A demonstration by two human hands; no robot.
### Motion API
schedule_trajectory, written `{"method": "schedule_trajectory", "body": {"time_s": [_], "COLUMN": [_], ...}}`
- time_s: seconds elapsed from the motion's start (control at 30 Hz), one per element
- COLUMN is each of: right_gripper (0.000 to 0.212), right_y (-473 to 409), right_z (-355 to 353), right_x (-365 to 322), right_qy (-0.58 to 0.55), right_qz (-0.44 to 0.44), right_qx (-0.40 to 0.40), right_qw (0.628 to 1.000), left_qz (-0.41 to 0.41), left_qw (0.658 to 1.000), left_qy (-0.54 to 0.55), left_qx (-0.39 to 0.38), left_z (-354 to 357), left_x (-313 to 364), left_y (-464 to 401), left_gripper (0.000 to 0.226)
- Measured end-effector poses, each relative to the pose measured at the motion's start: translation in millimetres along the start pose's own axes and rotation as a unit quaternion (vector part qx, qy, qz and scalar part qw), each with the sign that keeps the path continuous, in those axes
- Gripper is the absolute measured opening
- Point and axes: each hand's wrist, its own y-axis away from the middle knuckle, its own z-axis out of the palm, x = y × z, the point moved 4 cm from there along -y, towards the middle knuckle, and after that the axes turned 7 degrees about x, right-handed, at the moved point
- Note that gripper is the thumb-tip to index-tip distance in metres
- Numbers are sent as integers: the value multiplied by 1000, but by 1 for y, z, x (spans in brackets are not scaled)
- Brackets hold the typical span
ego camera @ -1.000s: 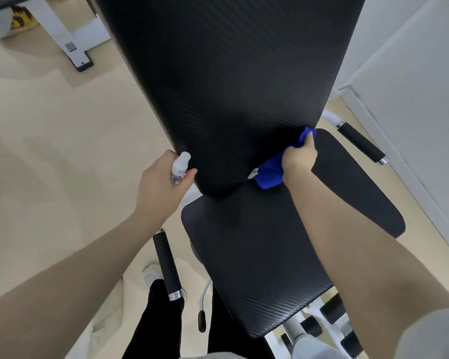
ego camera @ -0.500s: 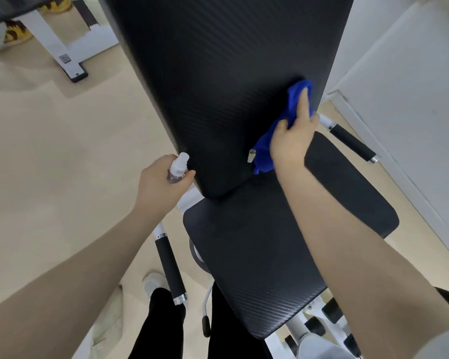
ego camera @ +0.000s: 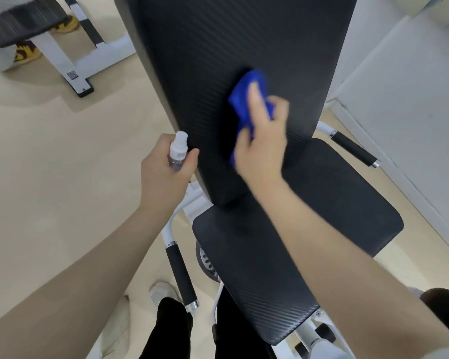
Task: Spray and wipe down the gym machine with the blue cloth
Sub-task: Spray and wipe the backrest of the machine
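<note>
The gym machine has a tall black backrest pad (ego camera: 231, 47) and a black seat pad (ego camera: 322, 208) below it. My right hand (ego camera: 263, 143) presses a blue cloth (ego camera: 246, 94) against the middle of the backrest, fingers stretched over the cloth and thumb curled round its lower part. My left hand (ego camera: 163, 172) grips a small clear spray bottle (ego camera: 178, 150) with a white cap, held upright just left of the backrest's lower edge. Most of the bottle is hidden inside my fist.
Black-gripped handles stick out on both sides of the seat, the left handle (ego camera: 182, 275) and the right handle (ego camera: 353, 149). Another white-framed bench (ego camera: 62, 55) stands at the back left on the beige floor. A white wall (ego camera: 412, 86) runs along the right. My legs and shoe (ego camera: 161, 294) are below.
My right hand has carried the blue cloth from the backrest's lower right edge up and leftward to its middle. My left hand with the bottle has stayed nearly still.
</note>
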Motion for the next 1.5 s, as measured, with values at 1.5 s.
{"method": "schedule_trajectory", "body": {"time_s": [1.5], "right_gripper": [19], "right_y": [67], "right_z": [36], "right_x": [33], "right_qy": [143], "right_qz": [-219], "right_qx": [-184], "right_qw": [947], "left_qz": [-49], "left_qw": [989], "left_qy": [-89], "left_qx": [-110], "left_z": [15], "left_x": [-69], "left_y": [32], "left_gripper": [19]}}
